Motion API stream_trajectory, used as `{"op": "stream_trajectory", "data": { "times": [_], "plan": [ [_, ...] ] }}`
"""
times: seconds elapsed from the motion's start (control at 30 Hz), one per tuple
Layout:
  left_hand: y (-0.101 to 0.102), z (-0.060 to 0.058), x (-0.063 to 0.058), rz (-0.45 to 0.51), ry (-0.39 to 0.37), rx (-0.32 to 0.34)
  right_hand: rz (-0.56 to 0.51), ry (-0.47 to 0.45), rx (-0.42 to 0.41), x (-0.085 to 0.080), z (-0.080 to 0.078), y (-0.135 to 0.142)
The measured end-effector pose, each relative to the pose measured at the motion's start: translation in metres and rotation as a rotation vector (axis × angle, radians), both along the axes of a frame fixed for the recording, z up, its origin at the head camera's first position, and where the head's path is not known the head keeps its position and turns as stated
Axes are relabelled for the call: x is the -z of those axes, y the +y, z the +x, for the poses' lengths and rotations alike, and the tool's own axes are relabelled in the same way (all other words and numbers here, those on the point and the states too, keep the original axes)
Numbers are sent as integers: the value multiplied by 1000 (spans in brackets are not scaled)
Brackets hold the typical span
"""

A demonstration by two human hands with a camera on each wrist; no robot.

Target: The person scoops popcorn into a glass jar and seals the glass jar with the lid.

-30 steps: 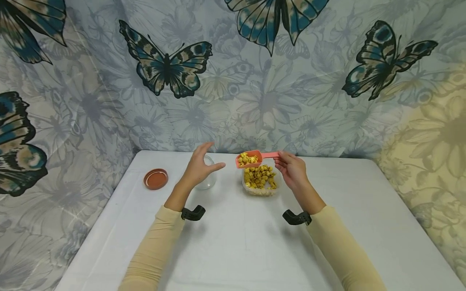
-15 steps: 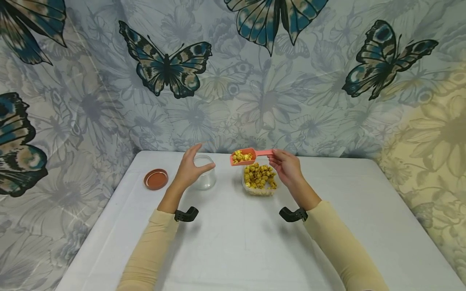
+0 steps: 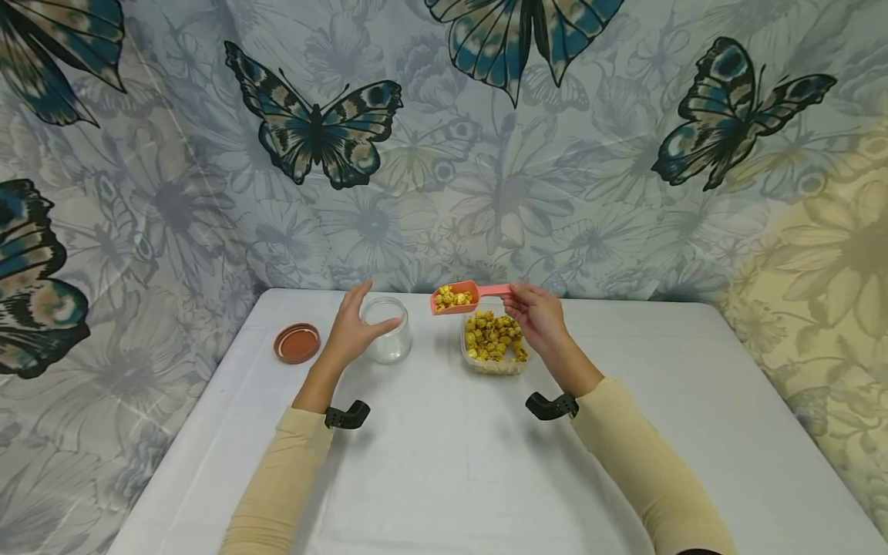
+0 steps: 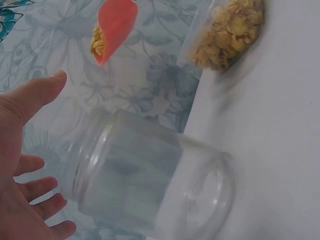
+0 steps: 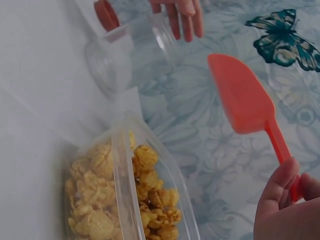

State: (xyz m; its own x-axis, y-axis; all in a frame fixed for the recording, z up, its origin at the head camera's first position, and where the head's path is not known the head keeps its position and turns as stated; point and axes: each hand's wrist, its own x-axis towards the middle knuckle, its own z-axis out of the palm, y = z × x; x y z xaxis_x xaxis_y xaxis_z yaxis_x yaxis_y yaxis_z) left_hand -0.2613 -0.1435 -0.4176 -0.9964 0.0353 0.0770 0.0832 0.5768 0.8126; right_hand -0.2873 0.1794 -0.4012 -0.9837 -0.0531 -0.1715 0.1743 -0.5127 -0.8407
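My right hand [image 3: 539, 314] grips the handle of a coral-pink scoop [image 5: 242, 95] loaded with caramel popcorn [image 3: 452, 297]. The scoop is held level, above and between the glass jar and the popcorn container. The clear jar [image 4: 140, 170] stands upright with its mouth uncovered, and no popcorn shows in it. Beside the jar's rim is my left hand [image 3: 350, 330], thumb and fingers spread apart, holding nothing. Below the right hand sits a clear plastic container [image 3: 494, 368], with more popcorn [image 5: 155, 200] inside.
A round reddish-brown lid [image 3: 297, 342] lies on the white-covered table [image 3: 444, 462], left of the jar. Behind the table's far edge hangs a butterfly-and-flower cloth [image 3: 499, 200]. Dark bands with camera mounts sit on both wrists.
The loaded scoop has moved left with my right hand, from over the container toward the jar. My left hand has shifted left, leaving more of the jar visible.
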Motion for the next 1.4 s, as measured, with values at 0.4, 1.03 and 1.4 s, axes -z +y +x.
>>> {"op": "stream_trajectory", "data": {
  "times": [0.4, 1.03, 1.4],
  "plan": [
    [-5, -2, 21, 75, -51, -53, 54, -37, -1, -3, -10, -23],
    [-4, -6, 48, 113, -119, -71, 103, -55, -19, 6, -13, -49],
    [-1, -8, 54, 190, -114, -86, 122, -22, -18, 8, -12, -59]
  ]
}}
